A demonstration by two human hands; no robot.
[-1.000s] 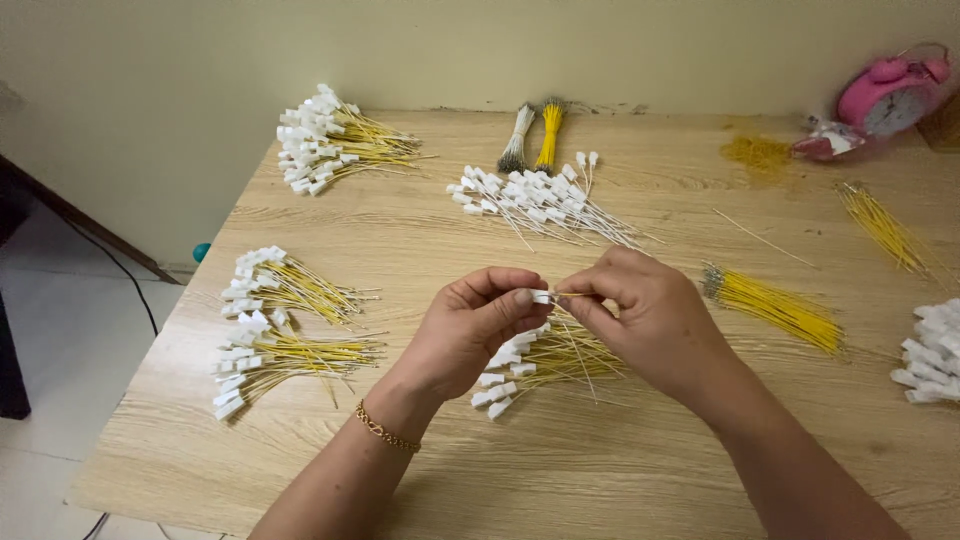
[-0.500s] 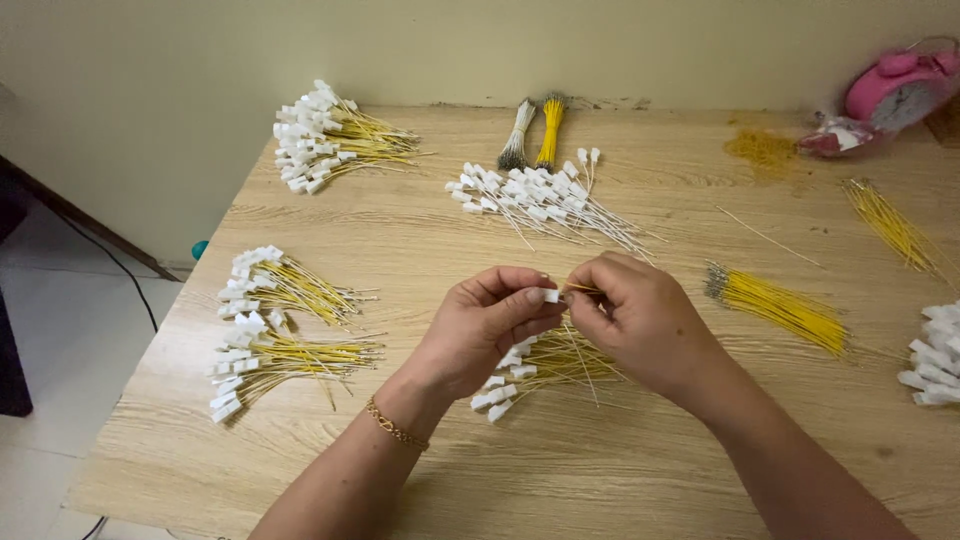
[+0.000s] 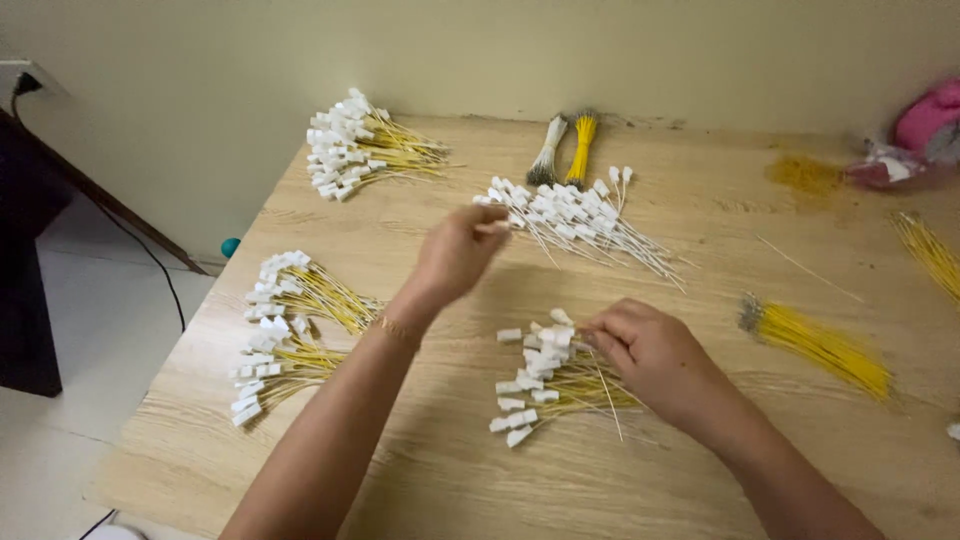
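Note:
My left hand (image 3: 455,255) reaches to the near edge of a spread of white connectors on thin white wires (image 3: 575,215), its fingertips pinched on one connector there. My right hand (image 3: 650,350) rests low on the wooden table (image 3: 420,470). Its fingers are closed on a yellow wire with a white connector at the right side of a small pile of the same pieces (image 3: 540,375). The two hands are well apart.
More piles of yellow-wired connectors lie at the back left (image 3: 350,150) and at the left edge (image 3: 300,285) (image 3: 265,375). A grey bundle (image 3: 548,150) and a yellow bundle (image 3: 583,145) stand at the back. Bare yellow wires (image 3: 815,340) lie to the right. A pink object (image 3: 925,120) sits in the far right corner.
The hands were joined over the near pile, working one connector and wire. They have parted: the left went up to the white-wired spread, the right dropped to the near pile.

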